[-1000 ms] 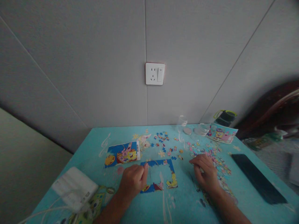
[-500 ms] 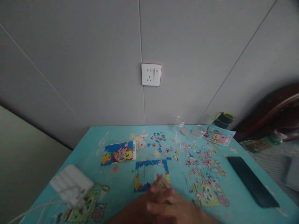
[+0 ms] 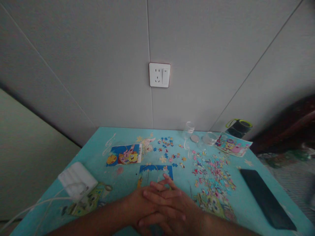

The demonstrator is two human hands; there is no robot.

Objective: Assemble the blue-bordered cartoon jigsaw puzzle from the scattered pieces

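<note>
My left hand (image 3: pixel 137 202) and my right hand (image 3: pixel 189 207) are clasped together at the front middle of the table, their fingers interlaced. No object shows between them. Just behind and partly under them lies a jigsaw puzzle border (image 3: pixel 155 168), mostly blue with some yellow at its left side; its lower part is hidden by my hands. Beyond it, a few small groups of loose puzzle pieces (image 3: pixel 167 142) are scattered. To the right of my hands spreads a larger heap of mixed pink, blue and yellow puzzle pieces (image 3: pixel 216 172).
A cartoon picture card (image 3: pixel 126 154) lies left of the border, another picture sheet (image 3: pixel 233 144) at the back right. Clear plastic cups (image 3: pixel 190 127) and a black cylinder with a green rim (image 3: pixel 238 127) stand there. A white charger (image 3: pixel 77 180) with cables sits left; a dark slab (image 3: pixel 267 198) right.
My hands stay clasped but have shifted, and more of both forearms shows. They now cover more of the puzzle border. The view has tilted slightly.
</note>
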